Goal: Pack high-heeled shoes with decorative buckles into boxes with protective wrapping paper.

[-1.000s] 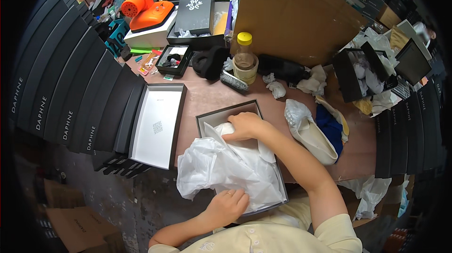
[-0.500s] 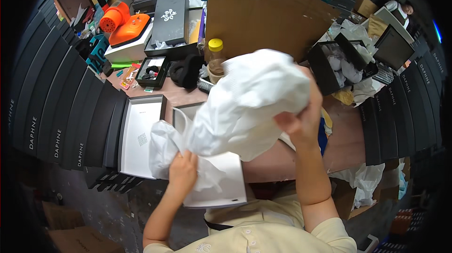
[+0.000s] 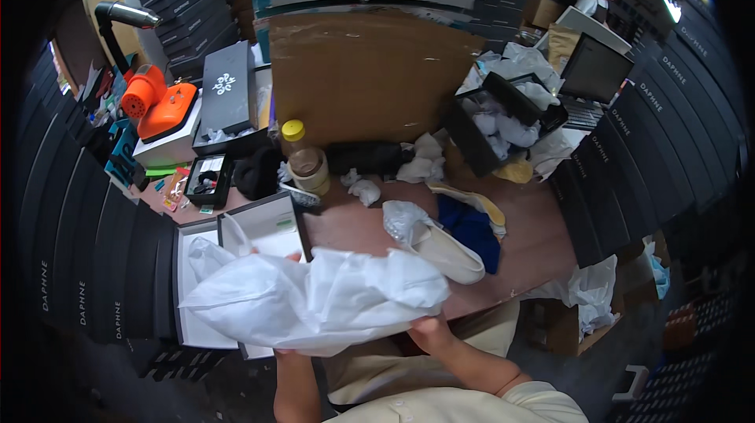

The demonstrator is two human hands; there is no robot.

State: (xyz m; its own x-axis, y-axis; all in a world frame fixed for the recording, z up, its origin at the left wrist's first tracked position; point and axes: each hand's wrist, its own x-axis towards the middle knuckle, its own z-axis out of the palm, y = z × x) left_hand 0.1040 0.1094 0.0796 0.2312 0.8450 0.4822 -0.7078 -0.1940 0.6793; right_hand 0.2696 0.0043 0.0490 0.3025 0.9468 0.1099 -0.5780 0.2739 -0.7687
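Note:
A white, soft dust bag [image 3: 314, 297] lies crosswise between my hands, bulging with something I cannot see. My right hand [image 3: 431, 330] has its fingers closed on the bag's lower right edge. Most of my left hand [image 3: 294, 257] is hidden under the bag, with only a little of its fingers showing above the far edge; it holds the bag from below. Beneath the bag's left part are a shoe box [image 3: 275, 222] and a second shallow white-lined box part [image 3: 197, 328]. On the table beyond my right hand rests a cream shoe [image 3: 456, 258] beside a dark blue cloth [image 3: 478, 234].
A yellow-capped bottle [image 3: 292, 132] and crumpled white paper [image 3: 425, 159] lie before an upright cardboard sheet [image 3: 354, 77]. Dark shoe boxes are stacked left [image 3: 63, 234] and right [image 3: 621, 155]. An orange device [image 3: 167, 112] stands back left. Someone else [image 3: 594, 4] is far right.
The raised dust bag has come down and now lies level, nearer my body. My right hand has lowered to its edge; my left hand has gone beneath it. The view has shifted.

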